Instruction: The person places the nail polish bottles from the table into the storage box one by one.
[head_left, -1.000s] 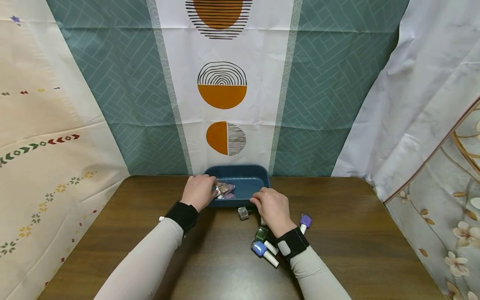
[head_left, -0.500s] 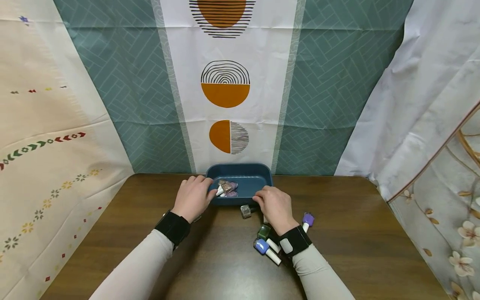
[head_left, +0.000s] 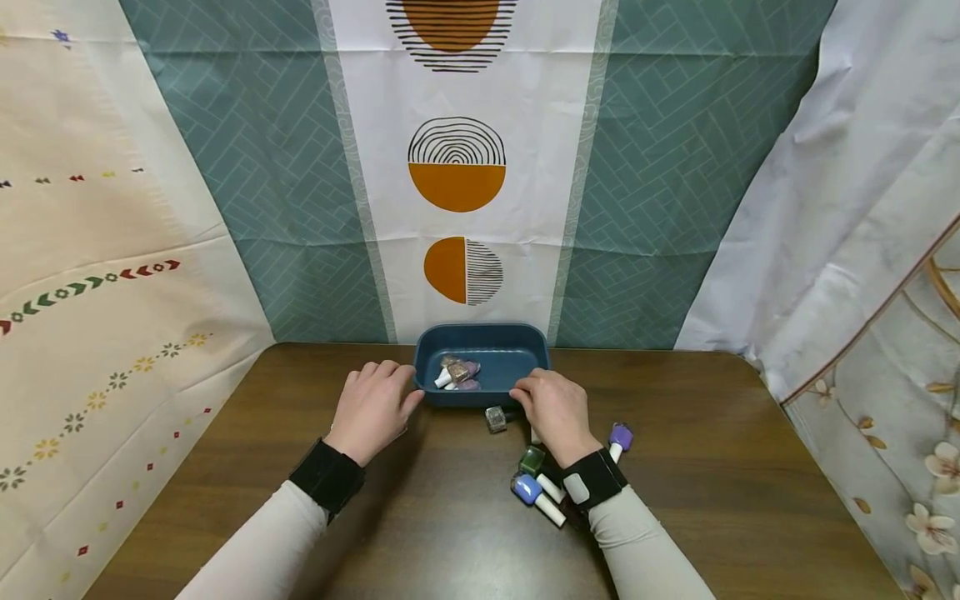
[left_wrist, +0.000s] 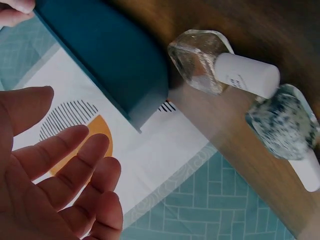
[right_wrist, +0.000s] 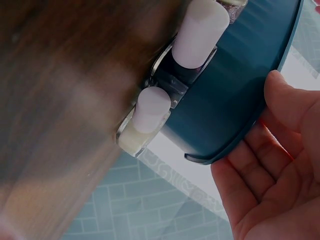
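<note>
A dark blue bin (head_left: 517,364) stands at the table's back edge, with several nail polish bottles (head_left: 459,373) lying in its left part. My right hand (head_left: 555,414) pinches its front right rim, thumb on the rim and fingers beneath, as the right wrist view shows. Just outside the bin's left front corner is my left hand (head_left: 372,410), fingers spread and relaxed, holding nothing. Near it, the left wrist view shows a clear glittery nail polish bottle (left_wrist: 195,60) and a black-and-white speckled one (left_wrist: 282,122), both with white caps; the hand mostly hides them in the head view.
In front of the bin lies a silver glitter bottle (head_left: 496,419). Around my right wrist are a green bottle (head_left: 532,459), a blue bottle (head_left: 527,489) and a purple bottle (head_left: 621,435). Patterned cloth (head_left: 480,192) hangs behind the wooden table (head_left: 712,467).
My left hand has drawn out of the bin, moving left and toward me, uncovering the bottles inside. My right hand keeps its hold on the rim.
</note>
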